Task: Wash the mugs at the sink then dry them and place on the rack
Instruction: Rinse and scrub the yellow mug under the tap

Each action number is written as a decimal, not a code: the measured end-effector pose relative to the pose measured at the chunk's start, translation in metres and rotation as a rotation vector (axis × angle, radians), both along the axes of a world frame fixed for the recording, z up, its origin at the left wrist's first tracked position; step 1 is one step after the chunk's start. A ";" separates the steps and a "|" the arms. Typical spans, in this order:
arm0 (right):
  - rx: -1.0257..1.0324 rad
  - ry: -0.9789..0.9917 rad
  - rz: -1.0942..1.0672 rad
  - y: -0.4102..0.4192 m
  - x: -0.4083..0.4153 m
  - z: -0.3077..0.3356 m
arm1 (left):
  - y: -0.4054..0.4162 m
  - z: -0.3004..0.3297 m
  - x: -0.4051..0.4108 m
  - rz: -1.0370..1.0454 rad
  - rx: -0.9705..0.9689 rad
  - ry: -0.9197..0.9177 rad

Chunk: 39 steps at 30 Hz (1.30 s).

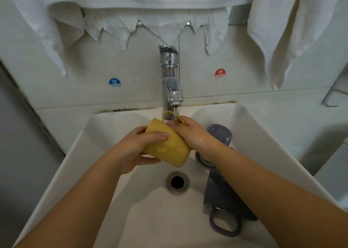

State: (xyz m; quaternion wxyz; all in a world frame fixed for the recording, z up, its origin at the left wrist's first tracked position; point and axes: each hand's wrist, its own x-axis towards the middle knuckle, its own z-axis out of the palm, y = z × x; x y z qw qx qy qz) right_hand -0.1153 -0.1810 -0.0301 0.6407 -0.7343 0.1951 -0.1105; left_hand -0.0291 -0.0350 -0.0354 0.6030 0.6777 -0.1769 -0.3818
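Yellow mug (pixel 167 146) gripped by both hands, left hand (pixel 139 150), right hand (pixel 190 133); two purple mugs (pixel 220 136) lie below

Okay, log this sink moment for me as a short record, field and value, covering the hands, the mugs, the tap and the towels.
left hand: grips the yellow mug around its body
right hand: fingers at the mug's rim, under the stream
yellow mug: tilted, mouth toward the tap
tap: running, thin stream
purple mugs: two, lying in the sink, right side, partly behind the right arm
drain: open
towels: white, hanging above the sink
stage: washing
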 end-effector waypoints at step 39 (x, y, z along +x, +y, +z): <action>0.129 -0.039 -0.054 0.005 0.002 0.008 | 0.003 0.002 0.001 0.013 -0.043 -0.021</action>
